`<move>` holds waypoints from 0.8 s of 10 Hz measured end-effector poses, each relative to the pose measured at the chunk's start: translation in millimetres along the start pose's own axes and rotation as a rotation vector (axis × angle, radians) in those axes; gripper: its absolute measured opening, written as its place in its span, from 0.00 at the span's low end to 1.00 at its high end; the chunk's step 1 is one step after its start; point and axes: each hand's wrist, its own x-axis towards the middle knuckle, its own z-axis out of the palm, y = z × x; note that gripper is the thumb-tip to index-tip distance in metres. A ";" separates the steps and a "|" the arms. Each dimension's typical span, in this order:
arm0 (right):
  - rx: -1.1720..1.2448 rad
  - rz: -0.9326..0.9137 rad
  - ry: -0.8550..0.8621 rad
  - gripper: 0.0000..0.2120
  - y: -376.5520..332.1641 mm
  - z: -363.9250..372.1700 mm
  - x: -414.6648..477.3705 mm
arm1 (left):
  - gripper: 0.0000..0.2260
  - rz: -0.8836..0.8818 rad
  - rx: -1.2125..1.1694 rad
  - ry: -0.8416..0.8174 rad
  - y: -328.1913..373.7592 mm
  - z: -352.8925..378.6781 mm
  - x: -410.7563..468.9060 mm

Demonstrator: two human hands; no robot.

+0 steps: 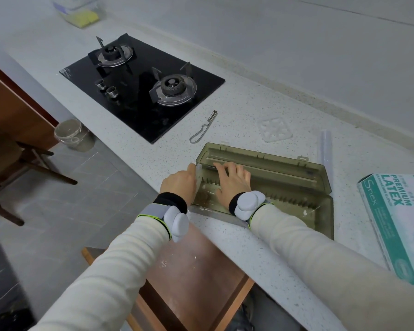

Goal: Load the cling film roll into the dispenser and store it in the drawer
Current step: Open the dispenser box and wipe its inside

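An olive-tinted clear plastic dispenser [296, 185] lies open on the countertop near its front edge, lid folded back toward the wall. My left hand [179, 185] grips the dispenser's left end. My right hand [232, 180] rests flat inside the tray, fingers spread over the hinge area, holding nothing. The cling film roll [326, 149], a pale translucent tube, lies on the counter just behind the dispenser's right end, apart from both hands. Below the counter edge a brown drawer [196, 271] stands pulled open under my arms.
A black two-burner gas hob [141, 84] sits to the left rear. A metal peeler [203, 127] and a clear plastic coaster [275, 129] lie behind the dispenser. A latex glove box [397, 223] is at the right. A bin [72, 134] stands on the floor.
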 end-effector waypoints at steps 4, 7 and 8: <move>-0.011 -0.004 0.015 0.29 1.0 1.0 -0.2 | 0.12 -0.039 -0.015 0.024 4.6 12.2 -0.3; -0.007 -0.009 0.005 0.30 1.4 1.7 0.8 | 0.14 -0.012 -0.034 -0.024 -0.7 7.4 4.8; -0.009 -0.009 0.012 0.30 1.5 2.6 0.2 | 0.14 -0.010 -0.043 -0.040 -2.9 7.6 4.5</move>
